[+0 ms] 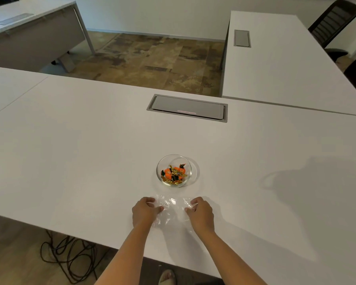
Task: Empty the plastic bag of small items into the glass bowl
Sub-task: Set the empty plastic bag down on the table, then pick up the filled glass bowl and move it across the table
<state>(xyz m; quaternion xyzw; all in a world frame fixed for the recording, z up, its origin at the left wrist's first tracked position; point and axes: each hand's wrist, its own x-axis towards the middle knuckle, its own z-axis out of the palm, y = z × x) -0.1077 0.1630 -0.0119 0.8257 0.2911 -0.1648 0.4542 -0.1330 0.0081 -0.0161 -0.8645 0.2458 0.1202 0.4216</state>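
Note:
A small glass bowl [188,164] stands on the white table [90,151], holding several orange and gold wrapped candies [173,173]. Just in front of it, nearer the table's front edge, a clear plastic bag [174,210] lies flat and looks empty. My left hand [145,210] rests on the bag's left edge with its fingers curled onto the plastic. My right hand [200,212] presses the bag's right edge the same way. Both hands touch the bag against the tabletop.
A grey cable hatch [187,108] is set into the table behind the bowl. Another white desk [286,64] joins at the right, with a black chair [335,23] behind it. Dark cables [70,258] lie on the floor at the lower left.

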